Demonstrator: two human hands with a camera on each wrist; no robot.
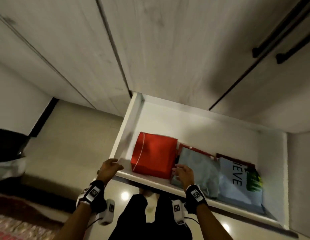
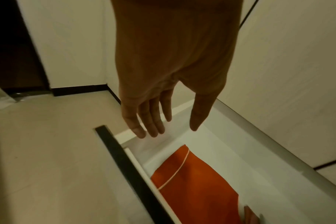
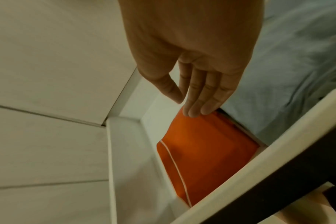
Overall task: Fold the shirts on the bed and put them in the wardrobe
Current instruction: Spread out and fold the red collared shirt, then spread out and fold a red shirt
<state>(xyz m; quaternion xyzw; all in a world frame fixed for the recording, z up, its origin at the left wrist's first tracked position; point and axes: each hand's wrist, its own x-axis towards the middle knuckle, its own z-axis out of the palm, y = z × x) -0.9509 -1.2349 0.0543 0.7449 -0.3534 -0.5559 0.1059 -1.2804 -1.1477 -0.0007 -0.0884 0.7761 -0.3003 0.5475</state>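
A folded red shirt (image 1: 154, 155) with a thin white stripe lies at the left end of an open white wardrobe drawer (image 1: 209, 116). Beside it sit a folded grey-blue shirt (image 1: 199, 168) and a light blue shirt with black letters (image 1: 237, 182), each over red cloth. My left hand (image 1: 110, 168) hovers open above the drawer's front left corner, fingers straight (image 2: 144, 121), holding nothing. My right hand (image 1: 182, 173) is open over the seam between the red and grey-blue shirts; its fingertips (image 3: 197, 112) are at the red shirt's (image 3: 203, 145) edge.
Pale wood-grain wardrobe doors (image 1: 150, 49) rise behind the drawer, with black bar handles (image 1: 280, 45) at the upper right. Beige tiled floor (image 1: 67, 144) lies to the left, a patterned rug (image 1: 15, 227) at bottom left. My dark trousers (image 1: 150, 219) stand against the drawer front.
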